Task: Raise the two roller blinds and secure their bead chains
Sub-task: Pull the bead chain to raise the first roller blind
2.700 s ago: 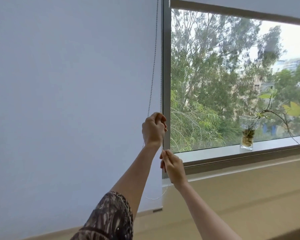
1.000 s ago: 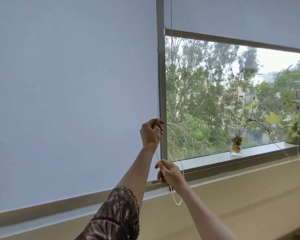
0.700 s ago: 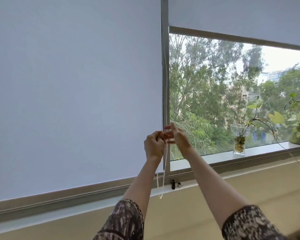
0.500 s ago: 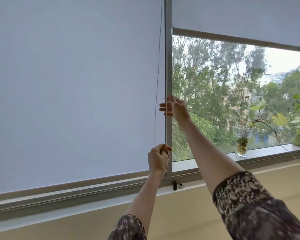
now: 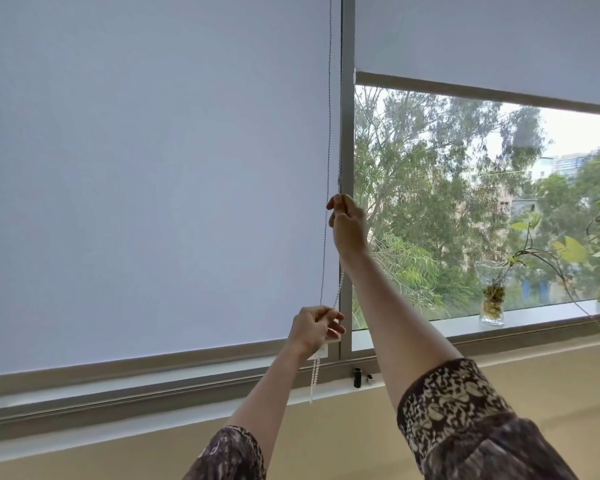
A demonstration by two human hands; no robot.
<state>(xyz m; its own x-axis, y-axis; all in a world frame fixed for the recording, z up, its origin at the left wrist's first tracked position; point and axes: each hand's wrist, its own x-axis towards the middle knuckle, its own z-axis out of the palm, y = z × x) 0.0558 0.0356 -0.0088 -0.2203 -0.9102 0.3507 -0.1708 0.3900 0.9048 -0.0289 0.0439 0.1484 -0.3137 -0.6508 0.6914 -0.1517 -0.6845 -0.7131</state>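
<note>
Right hand point(image 5: 347, 226) fist-clamped on thin beaded bead chain point(image 5: 327, 168) high by grey mullion point(image 5: 346, 133); left hand point(image 5: 313, 329) pinches chain lower, arm raised.

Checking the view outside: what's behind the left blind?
Nothing shows. The left blind covers its pane almost to the sill; only a frame strip appears below. Trees show only under the right blind.

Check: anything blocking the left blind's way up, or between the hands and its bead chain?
Nothing visible. Both the right hand and the left hand already grip the bead chain, and no object sits above the left blind's bottom rail.
</note>
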